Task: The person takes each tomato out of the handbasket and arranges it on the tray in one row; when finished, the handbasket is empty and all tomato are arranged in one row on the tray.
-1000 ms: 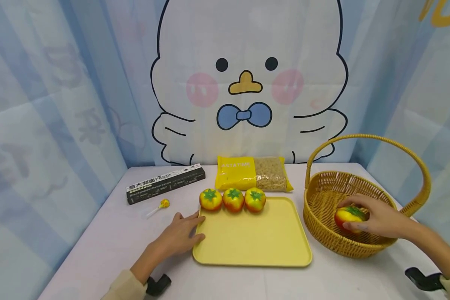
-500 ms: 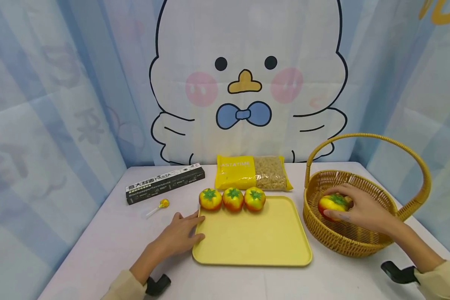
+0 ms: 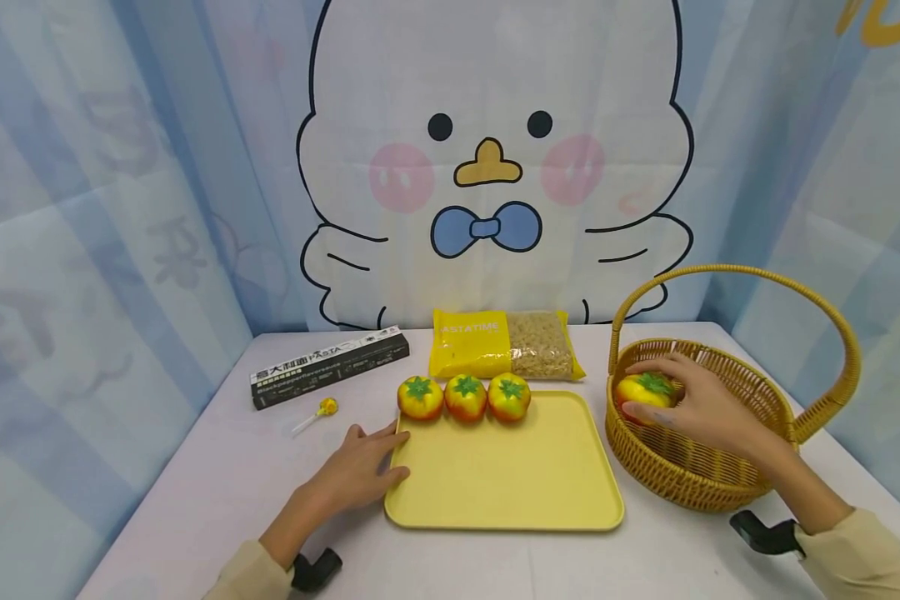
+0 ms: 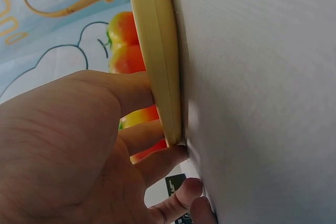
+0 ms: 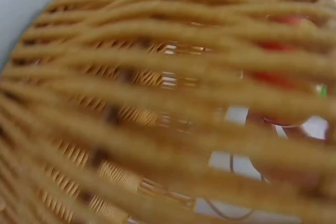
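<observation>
In the head view my right hand grips a toy tomato, yellow above and red below with a green leafy top. It is held inside the wicker basket, near its left wall. In the right wrist view the basket's weave fills most of the picture, and red shows blurred behind it. My left hand rests at the left edge of the yellow tray, its thumb and fingers extended onto the rim. Three more toy tomatoes line up along the tray's back left edge.
Behind the tray lies a yellow bag of pasta. A black and white pasta box and a yellow lollipop are at the left. The basket's tall handle arches over the right side. A curtain with a cartoon bird stands behind.
My right hand has moved left with the toy tomato, from the middle of the basket to its left wall. The left hand and tray have stayed in place.
</observation>
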`<state>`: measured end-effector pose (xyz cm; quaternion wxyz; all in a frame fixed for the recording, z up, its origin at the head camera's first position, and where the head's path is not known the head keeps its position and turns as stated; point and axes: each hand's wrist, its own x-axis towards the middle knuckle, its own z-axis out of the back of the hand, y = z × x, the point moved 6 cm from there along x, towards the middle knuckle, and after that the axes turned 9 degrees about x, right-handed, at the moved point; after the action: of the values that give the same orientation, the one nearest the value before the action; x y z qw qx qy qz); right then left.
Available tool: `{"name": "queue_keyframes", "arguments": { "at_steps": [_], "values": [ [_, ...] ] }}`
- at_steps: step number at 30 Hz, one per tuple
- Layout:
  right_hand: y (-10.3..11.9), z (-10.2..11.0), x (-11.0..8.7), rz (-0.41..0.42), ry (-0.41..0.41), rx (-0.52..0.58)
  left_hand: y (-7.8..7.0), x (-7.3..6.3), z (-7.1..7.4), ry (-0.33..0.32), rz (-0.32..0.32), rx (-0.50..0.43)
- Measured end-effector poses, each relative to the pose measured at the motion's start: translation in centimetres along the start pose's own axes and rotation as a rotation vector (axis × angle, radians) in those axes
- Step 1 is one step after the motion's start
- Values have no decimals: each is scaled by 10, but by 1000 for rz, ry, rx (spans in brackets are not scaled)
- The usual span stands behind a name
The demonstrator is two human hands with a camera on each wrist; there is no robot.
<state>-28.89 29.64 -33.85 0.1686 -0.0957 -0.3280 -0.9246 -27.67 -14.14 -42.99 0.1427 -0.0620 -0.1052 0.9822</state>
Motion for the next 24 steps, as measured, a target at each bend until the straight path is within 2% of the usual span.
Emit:
{"name": "queue_keyframes", "arguments": {
  "at_steps": [8, 16, 24],
  "values": [
    [9, -5, 9, -40, -16, 23, 0, 0, 1, -3, -5, -7],
    [22, -12, 18, 6, -33, 43, 0, -1, 2, -10, -5, -6],
    [31, -24, 29, -17, -26, 76, 0, -1, 1, -8, -6, -9]
  ]
}}
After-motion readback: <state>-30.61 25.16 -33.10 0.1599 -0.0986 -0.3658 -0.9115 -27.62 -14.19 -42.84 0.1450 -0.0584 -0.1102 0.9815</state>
